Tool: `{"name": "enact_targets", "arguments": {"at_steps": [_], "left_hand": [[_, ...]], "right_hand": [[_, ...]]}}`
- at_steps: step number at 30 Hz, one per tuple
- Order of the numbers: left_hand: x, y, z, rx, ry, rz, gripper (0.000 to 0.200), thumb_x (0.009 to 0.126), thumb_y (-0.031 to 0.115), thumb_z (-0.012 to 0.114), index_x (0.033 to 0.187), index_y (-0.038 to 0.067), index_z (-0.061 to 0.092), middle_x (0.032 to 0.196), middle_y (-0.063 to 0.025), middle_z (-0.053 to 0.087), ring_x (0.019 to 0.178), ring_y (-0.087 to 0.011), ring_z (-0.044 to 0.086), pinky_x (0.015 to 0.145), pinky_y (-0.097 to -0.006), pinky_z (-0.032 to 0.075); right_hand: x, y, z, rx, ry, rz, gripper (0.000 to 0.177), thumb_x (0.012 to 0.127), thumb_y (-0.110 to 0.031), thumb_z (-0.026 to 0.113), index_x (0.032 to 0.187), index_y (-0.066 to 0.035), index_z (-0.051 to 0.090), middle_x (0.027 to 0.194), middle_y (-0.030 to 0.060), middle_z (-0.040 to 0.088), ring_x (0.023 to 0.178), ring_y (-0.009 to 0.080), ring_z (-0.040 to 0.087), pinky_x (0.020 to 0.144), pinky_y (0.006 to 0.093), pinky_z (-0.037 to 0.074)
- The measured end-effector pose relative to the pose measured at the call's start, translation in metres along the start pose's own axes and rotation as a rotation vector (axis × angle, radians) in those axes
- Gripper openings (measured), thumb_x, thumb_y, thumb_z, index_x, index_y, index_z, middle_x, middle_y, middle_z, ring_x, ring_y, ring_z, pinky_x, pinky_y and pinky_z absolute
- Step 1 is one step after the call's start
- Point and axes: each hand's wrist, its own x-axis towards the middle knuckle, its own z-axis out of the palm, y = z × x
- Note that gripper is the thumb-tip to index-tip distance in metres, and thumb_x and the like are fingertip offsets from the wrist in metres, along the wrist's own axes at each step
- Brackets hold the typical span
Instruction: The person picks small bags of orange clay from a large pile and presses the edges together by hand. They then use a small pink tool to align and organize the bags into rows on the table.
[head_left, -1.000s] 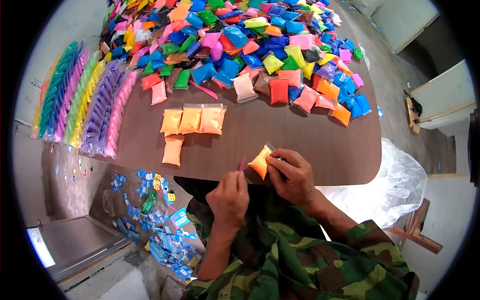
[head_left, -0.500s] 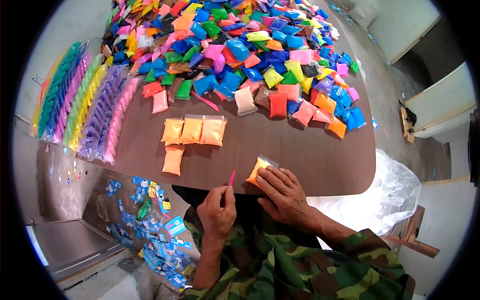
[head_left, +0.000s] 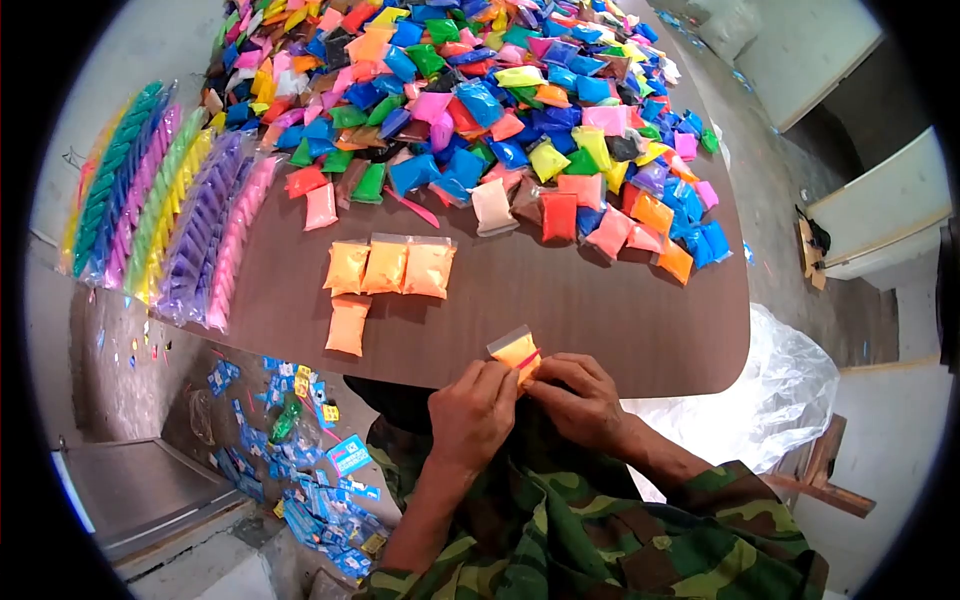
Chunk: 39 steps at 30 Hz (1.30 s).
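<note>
Left hand [head_left: 478, 405] and right hand [head_left: 580, 395] pinch a glossy orange packet [head_left: 516, 351]; pink stick [head_left: 527, 361] across it

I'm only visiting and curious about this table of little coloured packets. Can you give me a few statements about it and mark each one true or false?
1. The left hand and right hand both hold one orange packet at the near edge of the table. True.
2. A thin pink stick lies against that packet. True.
3. The four packets set apart from the pile are green. False: they are orange.
4. The pile is all one colour. False: it has blue, pink, green, yellow and more.
5. Long strips of packets lie along the table's left side. True.
6. The table is white. False: it is brown.
</note>
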Motion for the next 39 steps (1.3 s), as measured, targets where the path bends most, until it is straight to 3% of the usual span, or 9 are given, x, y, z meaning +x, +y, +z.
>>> {"name": "enact_targets", "arguments": {"at_steps": [8, 12, 15, 18, 25, 28, 32, 33, 39], "left_hand": [[0.027, -0.02, -0.017, 0.171, 0.105, -0.064, 0.01, 0.094, 0.007, 0.075, 0.088, 0.002, 0.068, 0.084, -0.0163, 0.07, 0.077, -0.0404, 0.069, 0.065, -0.0455, 0.054], [0.014, -0.024, -0.024, -0.016, 0.128, -0.094, 0.01, 0.096, 0.006, 0.076, 0.092, -0.001, 0.07, 0.078, -0.0126, 0.069, 0.065, -0.0224, 0.065, 0.061, -0.0351, 0.05], [0.006, -0.022, -0.024, -0.154, 0.141, -0.214, 0.01, 0.095, 0.006, 0.078, 0.092, 0.0, 0.07, 0.079, -0.0142, 0.069, 0.065, -0.0251, 0.067, 0.062, -0.0349, 0.052], [0.002, -0.021, -0.026, -0.199, 0.192, -0.225, 0.01, 0.096, 0.005, 0.077, 0.093, -0.001, 0.07, 0.076, -0.0125, 0.068, 0.064, -0.018, 0.063, 0.061, -0.0321, 0.05], [-0.006, -0.007, -0.022, -0.237, 0.158, -0.227, 0.012, 0.1, 0.009, 0.075, 0.101, -0.003, 0.073, 0.081, -0.0042, 0.072, 0.072, -0.0064, 0.062, 0.066, -0.0248, 0.052], [-0.005, 0.004, -0.007, -0.3, 0.136, -0.207, 0.013, 0.1, 0.009, 0.076, 0.106, -0.003, 0.074, 0.084, -0.0056, 0.075, 0.075, -0.0075, 0.066, 0.069, -0.0264, 0.055], [-0.005, 0.009, 0.024, -0.143, 0.075, -0.057, 0.015, 0.098, 0.006, 0.076, 0.112, 0.001, 0.075, 0.089, -0.0159, 0.076, 0.075, -0.0208, 0.075, 0.069, -0.0325, 0.058], [-0.003, 0.01, 0.029, -0.118, 0.086, 0.016, 0.015, 0.093, 0.007, 0.078, 0.108, 0.007, 0.073, 0.093, -0.0157, 0.075, 0.079, -0.0374, 0.074, 0.068, -0.0401, 0.06], [0.012, -0.009, 0.025, 0.079, 0.097, 0.015, 0.01, 0.095, 0.007, 0.076, 0.104, 0.004, 0.074, 0.091, -0.0163, 0.075, 0.078, -0.0355, 0.074, 0.067, -0.0408, 0.058]], "right_hand": [[0.005, -0.001, 0.0, 0.032, -0.023, 0.014, 0.039, 0.078, -0.012, 0.088, 0.115, -0.009, 0.074, 0.116, 0.0082, 0.068, 0.109, 0.0289, 0.068, 0.092, 0.0405, 0.053], [0.015, -0.013, 0.0, -0.071, -0.042, 0.098, 0.042, 0.078, -0.017, 0.089, 0.116, -0.011, 0.073, 0.119, 0.0073, 0.067, 0.111, 0.0286, 0.067, 0.092, 0.0398, 0.052], [0.015, -0.009, 0.005, -0.107, -0.032, 0.096, 0.048, 0.072, -0.02, 0.094, 0.114, -0.009, 0.074, 0.118, 0.009, 0.069, 0.106, 0.0277, 0.068, 0.089, 0.0394, 0.053], [0.014, -0.008, 0.0, -0.02, 0.031, 0.094, 0.039, 0.083, -0.017, 0.087, 0.118, -0.009, 0.072, 0.115, 0.0095, 0.069, 0.097, 0.03, 0.07, 0.082, 0.039, 0.055], [0.017, -0.005, 0.0, 0.174, 0.294, 0.549, 0.021, 0.093, -0.009, 0.079, 0.112, -0.002, 0.073, 0.101, 0.016, 0.074, 0.079, 0.0319, 0.072, 0.07, 0.0386, 0.059], [0.02, -0.001, -0.012, -0.157, 0.14, 0.389, 0.021, 0.092, -0.011, 0.08, 0.112, -0.004, 0.075, 0.103, 0.0141, 0.075, 0.083, 0.0313, 0.072, 0.073, 0.0383, 0.059], [0.017, 0.002, -0.008, -0.161, 0.202, 0.412, 0.021, 0.088, -0.011, 0.083, 0.108, -0.006, 0.077, 0.1, 0.0115, 0.073, 0.088, 0.0308, 0.071, 0.074, 0.0393, 0.058], [0.017, 0.001, -0.008, -0.142, 0.213, 0.409, 0.021, 0.086, -0.009, 0.083, 0.106, -0.006, 0.077, 0.099, 0.0114, 0.073, 0.088, 0.0312, 0.071, 0.073, 0.0398, 0.058], [0.01, 0.008, -0.007, -0.119, 0.182, 0.33, 0.018, 0.087, -0.014, 0.085, 0.102, -0.007, 0.078, 0.098, 0.0098, 0.072, 0.085, 0.0277, 0.069, 0.07, 0.0373, 0.058]]}}
